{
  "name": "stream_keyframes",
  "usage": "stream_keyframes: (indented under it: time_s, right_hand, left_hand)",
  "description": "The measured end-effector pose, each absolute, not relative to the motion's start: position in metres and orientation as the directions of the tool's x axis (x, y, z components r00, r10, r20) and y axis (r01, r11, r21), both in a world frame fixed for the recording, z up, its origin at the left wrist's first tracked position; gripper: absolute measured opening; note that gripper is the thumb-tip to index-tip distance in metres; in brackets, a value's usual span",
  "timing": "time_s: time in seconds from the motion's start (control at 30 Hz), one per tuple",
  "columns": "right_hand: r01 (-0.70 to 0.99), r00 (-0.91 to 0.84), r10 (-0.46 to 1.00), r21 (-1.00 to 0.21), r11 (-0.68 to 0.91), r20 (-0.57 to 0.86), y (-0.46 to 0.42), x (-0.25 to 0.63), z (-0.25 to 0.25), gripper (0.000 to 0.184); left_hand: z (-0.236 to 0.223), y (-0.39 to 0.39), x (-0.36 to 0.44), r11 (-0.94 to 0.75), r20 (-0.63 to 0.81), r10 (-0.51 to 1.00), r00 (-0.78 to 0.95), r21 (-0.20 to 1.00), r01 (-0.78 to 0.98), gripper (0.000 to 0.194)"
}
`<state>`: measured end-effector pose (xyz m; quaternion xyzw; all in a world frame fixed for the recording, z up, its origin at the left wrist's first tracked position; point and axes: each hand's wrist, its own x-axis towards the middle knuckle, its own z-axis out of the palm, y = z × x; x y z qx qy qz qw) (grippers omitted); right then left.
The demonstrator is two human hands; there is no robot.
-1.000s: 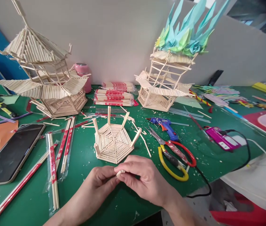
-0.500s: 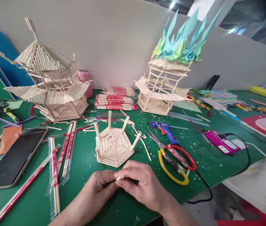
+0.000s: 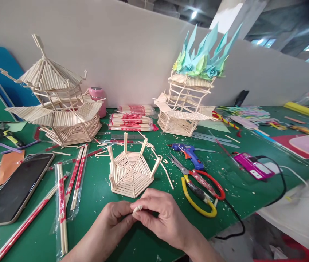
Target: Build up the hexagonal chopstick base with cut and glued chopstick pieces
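Close to the table's near edge, my left hand (image 3: 116,219) and my right hand (image 3: 158,215) meet, both closed in a pinch on short wooden sticks (image 3: 137,209). Only the stick ends show between the fingertips; the rest is hidden by my fingers. Just beyond my hands stands a polygonal stick base (image 3: 131,171) with several short upright posts around its rim. To the right lie scissors (image 3: 198,178) with red and yellow handles. Behind them is a blue glue gun (image 3: 190,153).
Two stick pagodas stand behind, a roofed one (image 3: 61,116) at left and one topped with paper leaves (image 3: 187,116). Wrapped chopsticks (image 3: 63,211) and a phone (image 3: 15,189) lie at left. A magenta power box (image 3: 253,166) with cables is at right.
The view has tilted up slightly and shifted. My hands stay together, and the stick ends between the fingers have turned a little more upright.
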<state>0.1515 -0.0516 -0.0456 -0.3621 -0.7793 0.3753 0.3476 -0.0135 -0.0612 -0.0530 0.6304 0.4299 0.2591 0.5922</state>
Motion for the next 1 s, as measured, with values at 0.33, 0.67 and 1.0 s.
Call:
stream_keyframes:
  time_s: [0.33, 0.67, 1.0]
  right_hand:
    - [0.298, -0.498, 0.846, -0.878, 0.375, 0.192, -0.053, 0.151, -0.042, 0.019]
    - [0.195, -0.426, 0.900, -0.981, -0.013, -0.097, -0.041, 0.142, -0.037, 0.031]
    - [0.057, -0.334, 0.918, -0.977, -0.206, -0.213, -0.055, 0.134, -0.052, 0.028]
  left_hand:
    - [-0.052, -0.060, -0.013, 0.087, -0.165, 0.850, 0.499, 0.980, 0.176, 0.027]
    - [-0.040, -0.063, -0.010, 0.692, -0.522, 0.633, 0.572, 0.712, -0.117, 0.025]
    - [-0.058, -0.076, 0.001, 0.706, -0.534, 0.701, 0.473, 0.613, -0.354, 0.026]
